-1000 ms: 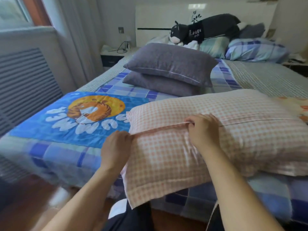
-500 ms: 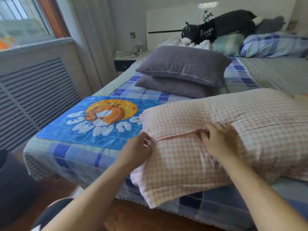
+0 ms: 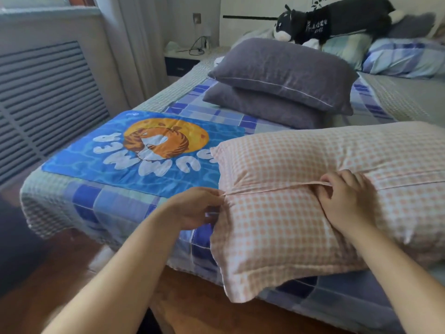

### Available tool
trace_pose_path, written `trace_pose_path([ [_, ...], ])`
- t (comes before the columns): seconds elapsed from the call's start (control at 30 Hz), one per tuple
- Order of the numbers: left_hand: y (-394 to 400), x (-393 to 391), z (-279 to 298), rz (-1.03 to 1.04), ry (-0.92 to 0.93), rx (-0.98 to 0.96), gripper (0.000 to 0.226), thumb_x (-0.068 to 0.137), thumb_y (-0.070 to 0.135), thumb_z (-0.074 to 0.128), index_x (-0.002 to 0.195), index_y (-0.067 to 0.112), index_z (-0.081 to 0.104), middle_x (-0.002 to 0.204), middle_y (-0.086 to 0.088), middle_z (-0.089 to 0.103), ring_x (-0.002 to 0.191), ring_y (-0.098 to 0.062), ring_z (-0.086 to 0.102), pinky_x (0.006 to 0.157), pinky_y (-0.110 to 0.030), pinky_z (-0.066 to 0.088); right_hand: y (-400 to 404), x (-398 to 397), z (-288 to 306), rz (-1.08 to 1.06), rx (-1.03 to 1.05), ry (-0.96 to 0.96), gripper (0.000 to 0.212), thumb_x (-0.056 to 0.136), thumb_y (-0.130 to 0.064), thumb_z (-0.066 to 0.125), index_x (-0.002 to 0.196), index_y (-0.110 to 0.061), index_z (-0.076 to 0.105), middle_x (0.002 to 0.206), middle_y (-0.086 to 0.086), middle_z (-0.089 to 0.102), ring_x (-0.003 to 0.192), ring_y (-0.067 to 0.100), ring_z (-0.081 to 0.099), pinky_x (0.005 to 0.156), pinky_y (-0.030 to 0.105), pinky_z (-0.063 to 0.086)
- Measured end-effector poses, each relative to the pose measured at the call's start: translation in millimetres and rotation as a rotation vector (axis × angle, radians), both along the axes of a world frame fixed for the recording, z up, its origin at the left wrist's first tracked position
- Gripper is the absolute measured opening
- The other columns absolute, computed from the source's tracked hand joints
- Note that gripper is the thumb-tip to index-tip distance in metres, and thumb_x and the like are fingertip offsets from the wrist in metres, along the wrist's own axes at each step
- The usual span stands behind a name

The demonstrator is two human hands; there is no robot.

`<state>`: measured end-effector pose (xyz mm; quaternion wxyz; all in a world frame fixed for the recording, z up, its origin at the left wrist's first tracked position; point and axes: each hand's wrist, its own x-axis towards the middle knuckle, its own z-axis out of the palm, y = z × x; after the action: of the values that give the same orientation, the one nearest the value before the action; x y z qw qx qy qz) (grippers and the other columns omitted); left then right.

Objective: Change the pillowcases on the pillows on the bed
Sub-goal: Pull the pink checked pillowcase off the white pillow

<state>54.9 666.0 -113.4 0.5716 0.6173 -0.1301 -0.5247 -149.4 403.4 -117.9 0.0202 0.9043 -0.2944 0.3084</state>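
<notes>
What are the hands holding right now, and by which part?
Both hands, left and right, pinch the pink checked pillowcase along its opening flap seam.

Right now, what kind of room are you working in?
A home bedroom, most likely: a made bed stacked with grey pillows, a plush cat by the headboard, and a nightstand beside it.

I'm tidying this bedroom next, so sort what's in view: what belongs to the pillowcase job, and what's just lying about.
Part of the job:
- pink checked pillow, with left hand and right hand pinching its opening seam
- two grey pillows, stacked
- blue summer-print case, flat on the bed

Lying about:
- plush cat
- folded bedding by the headboard
- nightstand with cable
</notes>
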Motion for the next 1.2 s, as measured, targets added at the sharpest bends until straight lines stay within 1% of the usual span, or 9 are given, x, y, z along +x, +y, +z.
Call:
trace_pose_path([
  [0.13, -5.0, -2.0, 7.0, -0.118, -0.206, 0.137, 0.01, 0.101, 0.016, 0.058, 0.094, 0.01, 0.063, 0.086, -0.006, 0.064, 0.073, -0.018, 0.062, 0.069, -0.03, 0.056, 3.8, -3.1, -1.4, -0.01, 0.005, 0.013, 0.043, 0.087, -0.043, 0.042, 0.091, -0.011, 0.07, 0.089, 0.013, 0.064, 0.084, 0.037, 0.054, 0.084, 0.048, 0.042],
  [0.27, -18.3, -28.7, 0.3, -0.032, -0.763, 0.316, 0.023, 0.096, 0.03, 0.063, 0.087, 0.008, 0.065, 0.076, -0.007, 0.06, 0.066, -0.017, 0.052, 0.058, -0.027, 0.041, 6.3, -0.4, -0.4, -0.03, -0.004, 0.048, 0.045, 0.09, -0.044, 0.039, 0.092, -0.011, 0.069, 0.091, 0.013, 0.064, 0.085, 0.037, 0.055, 0.085, 0.048, 0.042],
  [0.4, -10.8, -23.7, 9.4, -0.112, -0.766, 0.358, 0.016, 0.091, 0.018, 0.068, 0.082, 0.005, 0.07, 0.067, -0.004, 0.065, 0.061, -0.014, 0.056, 0.051, -0.018, 0.043, 7.2, -4.1, -0.1, -0.044, -0.011, 0.094, 0.045, 0.088, -0.044, 0.038, 0.093, -0.012, 0.07, 0.093, 0.013, 0.064, 0.085, 0.037, 0.055, 0.083, 0.046, 0.042],
  [0.67, -12.5, -26.4, 5.2, 0.33, -1.207, 0.382, 0.008, 0.094, 0.026, 0.055, 0.091, 0.02, 0.059, 0.079, 0.007, 0.057, 0.079, -0.023, 0.053, 0.065, -0.036, 0.036, -7.3, -28.0, 38.4, 0.018, -0.053, 0.212, 0.033, 0.088, -0.034, 0.05, 0.11, -0.016, 0.066, 0.109, 0.008, 0.062, 0.102, 0.032, 0.054, 0.098, 0.045, 0.037],
  [0.73, -16.7, -13.2, 14.0, 0.463, -1.335, 0.468, 0.014, 0.095, 0.031, 0.053, 0.098, 0.021, 0.063, 0.098, -0.006, 0.063, 0.091, -0.034, 0.057, 0.073, -0.041, 0.042, -30.8, -57.7, 60.7, -0.127, -0.098, 0.134, 0.032, 0.092, -0.031, 0.056, 0.118, -0.015, 0.064, 0.116, 0.011, 0.062, 0.107, 0.034, 0.052, 0.102, 0.045, 0.035],
  [0.83, -42.6, -8.3, 38.2, 0.518, -1.424, 0.524, 0.028, 0.091, 0.021, 0.065, 0.117, 0.009, 0.065, 0.125, -0.028, 0.053, 0.115, -0.049, 0.049, 0.092, -0.057, 0.043, -78.8, -117.0, 83.1, -0.465, 0.179, 0.09, 0.049, 0.096, -0.041, 0.054, 0.138, -0.016, 0.053, 0.14, 0.015, 0.051, 0.127, 0.036, 0.043, 0.11, 0.043, 0.03],
  [0.97, -131.1, -78.4, 76.7, 0.257, -1.752, 0.127, 0.036, 0.086, 0.019, 0.065, 0.122, 0.014, 0.066, 0.12, -0.021, 0.063, 0.108, -0.046, 0.054, 0.094, -0.055, 0.045, -120.9, -153.3, 83.6, -0.465, 0.674, -0.053, 0.067, 0.092, -0.048, 0.057, 0.151, -0.021, 0.038, 0.156, 0.007, 0.038, 0.142, 0.031, 0.034, 0.117, 0.043, 0.03],
  [1.07, -203.1, -151.6, 89.4, -0.136, -1.815, -0.126, 0.045, 0.089, 0.038, 0.069, 0.131, 0.024, 0.061, 0.13, -0.005, 0.061, 0.119, -0.031, 0.054, 0.098, -0.047, 0.047, -137.1, -165.9, 87.6, -0.449, 0.705, -0.174, 0.065, 0.087, -0.043, 0.055, 0.149, -0.03, 0.04, 0.15, -0.001, 0.046, 0.136, 0.028, 0.043, 0.108, 0.042, 0.039],
  [1.2, -287.7, -193.3, 84.8, -0.452, -1.883, -0.2, 0.047, 0.093, 0.044, 0.058, 0.137, 0.031, 0.051, 0.136, 0.004, 0.053, 0.124, -0.023, 0.051, 0.099, -0.039, 0.044, -158.0, -186.0, 81.1, -0.414, 0.838, -0.232, 0.056, 0.097, -0.04, 0.054, 0.15, -0.028, 0.039, 0.15, 0.0, 0.047, 0.136, 0.028, 0.045, 0.101, 0.038, 0.039],
])
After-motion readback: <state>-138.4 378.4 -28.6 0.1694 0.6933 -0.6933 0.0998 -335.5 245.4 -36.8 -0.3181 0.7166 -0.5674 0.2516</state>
